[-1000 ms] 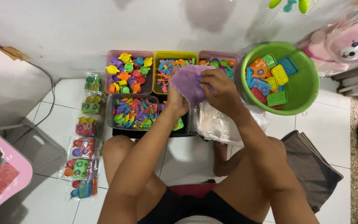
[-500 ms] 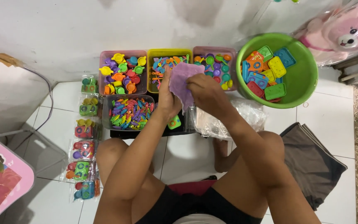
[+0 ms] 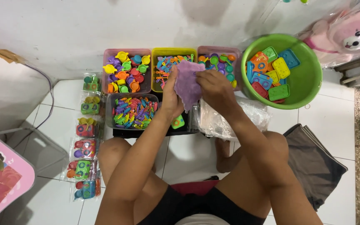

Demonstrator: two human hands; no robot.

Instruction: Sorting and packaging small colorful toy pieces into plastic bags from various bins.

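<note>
I sit on a white tiled floor with both hands raised over trays of small plastic toys. A purple cloth-like piece (image 3: 186,83) hangs between them. My left hand (image 3: 171,99) grips its left edge. My right hand (image 3: 214,88) pinches its upper right part. Beneath the hands lie a pink tray of toy cups (image 3: 126,71), a yellow tray of small utensils (image 3: 166,63), a pink tray of toy pans (image 3: 221,61) and a dark tray of coloured cutlery (image 3: 132,111).
A green basin (image 3: 306,81) holding flat toy pieces stands at the right. A heap of clear plastic bags (image 3: 230,120) lies by my right knee. Packed toy sets (image 3: 85,141) line the left. A grey cloth (image 3: 313,162) lies at right, a pink table (image 3: 1,179) at far left.
Both hands stay on the purple piece, and it has shifted a little in their grip. The view has drifted slightly to the right.
</note>
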